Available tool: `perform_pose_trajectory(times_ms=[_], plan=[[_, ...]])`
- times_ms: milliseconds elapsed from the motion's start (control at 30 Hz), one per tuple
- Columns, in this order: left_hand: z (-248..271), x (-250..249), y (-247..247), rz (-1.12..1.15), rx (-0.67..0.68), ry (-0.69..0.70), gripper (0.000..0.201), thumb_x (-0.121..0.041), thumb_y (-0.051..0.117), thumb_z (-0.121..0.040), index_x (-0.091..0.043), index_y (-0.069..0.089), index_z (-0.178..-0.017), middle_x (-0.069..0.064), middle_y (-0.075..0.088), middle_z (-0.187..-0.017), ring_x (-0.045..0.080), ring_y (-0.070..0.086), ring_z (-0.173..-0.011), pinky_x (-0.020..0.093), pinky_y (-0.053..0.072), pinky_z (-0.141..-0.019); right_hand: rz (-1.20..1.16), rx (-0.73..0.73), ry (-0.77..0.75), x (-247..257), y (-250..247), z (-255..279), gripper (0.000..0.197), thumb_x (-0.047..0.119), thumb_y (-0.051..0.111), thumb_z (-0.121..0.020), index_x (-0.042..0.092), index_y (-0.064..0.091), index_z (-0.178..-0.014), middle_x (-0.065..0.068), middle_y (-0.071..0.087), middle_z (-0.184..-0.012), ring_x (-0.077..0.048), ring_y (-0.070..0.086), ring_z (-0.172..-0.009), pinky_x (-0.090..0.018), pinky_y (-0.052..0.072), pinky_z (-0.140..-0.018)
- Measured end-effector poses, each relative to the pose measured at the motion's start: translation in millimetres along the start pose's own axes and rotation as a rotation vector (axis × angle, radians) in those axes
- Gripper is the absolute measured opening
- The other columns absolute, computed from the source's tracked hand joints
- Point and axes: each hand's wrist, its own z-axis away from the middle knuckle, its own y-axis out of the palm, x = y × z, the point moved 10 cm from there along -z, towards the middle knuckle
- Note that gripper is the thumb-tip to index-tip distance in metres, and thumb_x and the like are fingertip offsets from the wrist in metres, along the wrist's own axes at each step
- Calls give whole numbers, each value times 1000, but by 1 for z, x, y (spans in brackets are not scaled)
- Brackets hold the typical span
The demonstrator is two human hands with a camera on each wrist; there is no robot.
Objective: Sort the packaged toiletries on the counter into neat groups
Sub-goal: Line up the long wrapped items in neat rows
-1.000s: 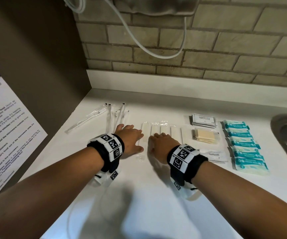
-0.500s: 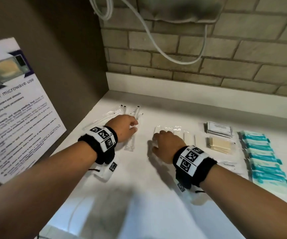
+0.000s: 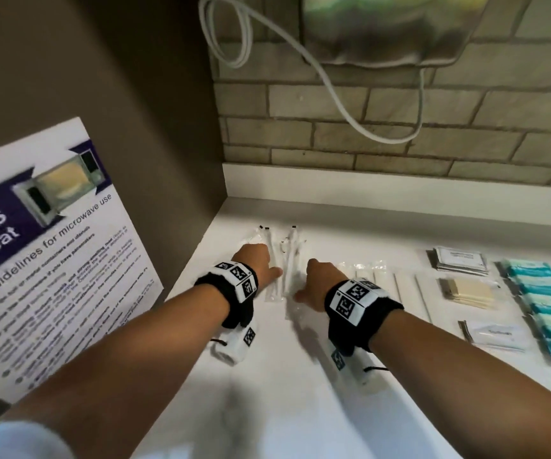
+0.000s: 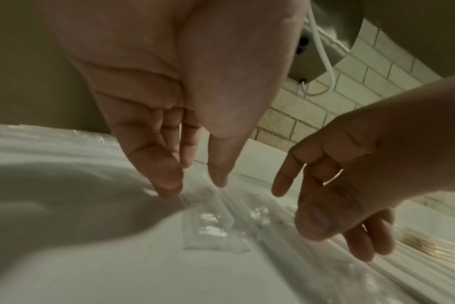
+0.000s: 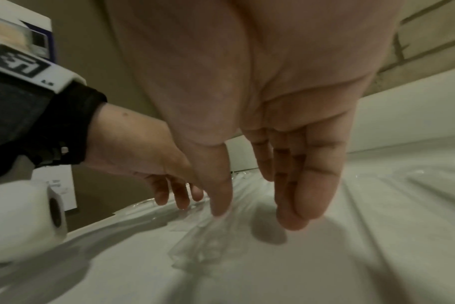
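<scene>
Clear-wrapped toothbrushes (image 3: 286,260) lie lengthwise on the white counter (image 3: 267,392), between my two hands. My left hand (image 3: 259,265) sits at their left side, fingers straight and pointing down onto the wrappers (image 4: 216,228). My right hand (image 3: 313,279) flanks them on the right, fingers straight, thumb touching a wrapper (image 5: 208,242). Neither hand grips anything. To the right lie white flat packets in a row (image 3: 396,286), white sachets (image 3: 459,263), tan packets (image 3: 466,289), a toothpaste sachet (image 3: 496,336) and teal packets (image 3: 545,306).
A brown side wall with a microwave-use poster (image 3: 52,260) closes the left. Brick backsplash (image 3: 399,137) runs behind, with a wall-mounted unit (image 3: 393,28) and a hanging white cable (image 3: 350,104) above.
Both hands have moved left from the flat white packets to the toothbrush bundle; my right hand left the packets and now sits at the bundle's right side. My view shifted left.
</scene>
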Motion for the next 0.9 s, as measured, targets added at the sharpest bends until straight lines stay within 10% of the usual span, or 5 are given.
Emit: perform_pose_trajectory(times_ms=[367, 900], plan=[[-23, 11, 12, -65, 90, 50, 35, -24, 72, -80, -3, 66, -108, 13, 68, -109, 28, 65, -100, 35, 54, -88, -204, -61, 95, -9, 1, -7, 50, 1, 61, -85, 5, 38, -130, -17, 60, -122, -32, 60, -110, -36, 50, -88], [16, -26, 32, -182, 174, 281, 56, -41, 68, -79, -29, 54, -133, 1, 57, -127, 23, 48, -124, 36, 46, -99, -193, -99, 61, -37, -21, 12, 50, 2, 59, -86, 11, 41, -132, -11, 58, -126, -27, 59, -112, -27, 43, -81]])
